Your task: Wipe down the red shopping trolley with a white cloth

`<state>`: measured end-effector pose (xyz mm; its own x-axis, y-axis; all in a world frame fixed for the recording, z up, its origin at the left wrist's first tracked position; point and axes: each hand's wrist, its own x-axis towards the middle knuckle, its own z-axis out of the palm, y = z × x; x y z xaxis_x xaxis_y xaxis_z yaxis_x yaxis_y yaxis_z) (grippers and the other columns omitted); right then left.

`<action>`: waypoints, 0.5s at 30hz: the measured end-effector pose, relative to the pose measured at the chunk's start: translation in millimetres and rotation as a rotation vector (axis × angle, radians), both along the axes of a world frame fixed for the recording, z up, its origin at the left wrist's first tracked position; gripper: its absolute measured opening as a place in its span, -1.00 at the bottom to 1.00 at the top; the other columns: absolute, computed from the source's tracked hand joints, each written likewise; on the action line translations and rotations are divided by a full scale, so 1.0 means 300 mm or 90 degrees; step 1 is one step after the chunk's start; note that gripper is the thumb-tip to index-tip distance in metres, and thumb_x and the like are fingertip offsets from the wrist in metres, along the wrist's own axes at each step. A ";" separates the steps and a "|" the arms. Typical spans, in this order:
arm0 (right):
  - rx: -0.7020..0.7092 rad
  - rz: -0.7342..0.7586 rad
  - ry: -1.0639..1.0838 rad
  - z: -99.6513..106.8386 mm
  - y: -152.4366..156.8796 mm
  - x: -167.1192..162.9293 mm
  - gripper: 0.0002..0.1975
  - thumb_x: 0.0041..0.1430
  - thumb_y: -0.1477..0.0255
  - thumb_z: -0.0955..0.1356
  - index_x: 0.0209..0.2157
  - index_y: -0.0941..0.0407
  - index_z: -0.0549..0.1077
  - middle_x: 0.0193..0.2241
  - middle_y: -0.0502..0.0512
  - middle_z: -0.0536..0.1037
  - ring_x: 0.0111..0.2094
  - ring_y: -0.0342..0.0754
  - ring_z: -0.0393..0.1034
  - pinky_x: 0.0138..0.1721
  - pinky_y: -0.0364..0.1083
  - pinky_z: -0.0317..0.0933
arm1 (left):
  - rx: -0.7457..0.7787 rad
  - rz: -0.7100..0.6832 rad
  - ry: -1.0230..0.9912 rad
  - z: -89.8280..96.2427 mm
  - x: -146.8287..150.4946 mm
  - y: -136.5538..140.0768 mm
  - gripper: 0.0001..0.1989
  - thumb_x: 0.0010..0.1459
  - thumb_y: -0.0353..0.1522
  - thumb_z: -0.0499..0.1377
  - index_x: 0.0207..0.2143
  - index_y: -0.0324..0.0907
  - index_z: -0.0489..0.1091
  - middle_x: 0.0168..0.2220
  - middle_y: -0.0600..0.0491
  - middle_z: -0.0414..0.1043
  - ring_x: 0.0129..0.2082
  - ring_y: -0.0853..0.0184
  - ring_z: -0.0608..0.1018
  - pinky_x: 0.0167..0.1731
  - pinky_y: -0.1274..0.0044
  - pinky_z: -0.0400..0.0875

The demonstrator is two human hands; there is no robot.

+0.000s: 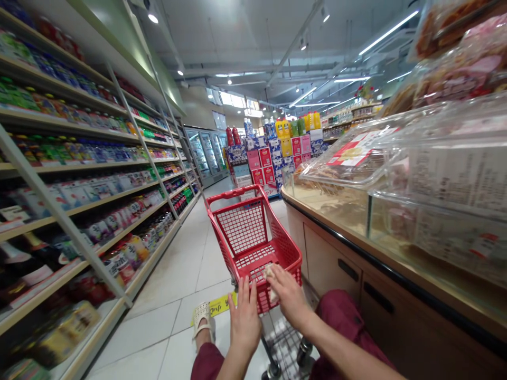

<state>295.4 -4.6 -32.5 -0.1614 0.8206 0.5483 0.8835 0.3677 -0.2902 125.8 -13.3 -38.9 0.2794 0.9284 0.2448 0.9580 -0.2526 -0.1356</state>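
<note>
Head view, two hands [244, 317] [291, 294], one cloth [270, 271], one cart [284, 241]

We wear maroon trousers [340, 314], plain in colour and softly creased, and a cream clog [202, 310] with a rounded toe and small holes. Our left hand [244, 319] and right hand [288, 293] are bare, as are our forearms [343, 345].

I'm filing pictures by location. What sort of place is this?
Most likely a supermarket: tall pale shelves hold rows of small colourful bottles, a red plastic shopping cart stands in the aisle, and upright glass-doored coolers stand farther back.
</note>
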 end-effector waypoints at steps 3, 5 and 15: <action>-0.020 -0.007 0.010 0.008 0.005 0.003 -0.56 0.05 0.65 0.19 -0.04 0.04 0.32 0.08 0.11 0.23 0.11 -0.03 0.04 0.07 0.07 -0.04 | 0.014 -0.005 0.005 0.000 -0.010 -0.001 -0.29 -0.11 -0.63 -0.13 0.15 -0.16 -0.12 0.23 0.00 -0.24 0.21 0.25 -0.12 0.10 0.15 -0.18; -0.043 -0.110 0.042 0.017 0.017 0.038 -0.57 0.05 0.64 0.18 -0.03 0.09 0.32 0.08 0.18 0.22 0.11 0.03 0.05 0.06 0.12 -0.06 | 0.022 -0.007 0.006 -0.001 -0.012 -0.001 -0.28 -0.12 -0.64 -0.12 0.15 -0.16 -0.12 0.23 -0.01 -0.24 0.21 0.24 -0.12 0.09 0.14 -0.16; -0.041 -0.065 0.029 0.038 0.041 0.036 -0.60 0.07 0.54 0.21 -0.02 0.04 0.29 0.06 0.14 0.26 0.07 -0.03 0.10 0.08 0.06 -0.07 | 0.002 -0.036 0.005 0.073 -0.040 0.024 -0.33 -0.13 -0.62 -0.14 0.12 -0.18 0.02 0.19 -0.01 -0.04 0.19 0.26 0.00 0.09 0.12 -0.25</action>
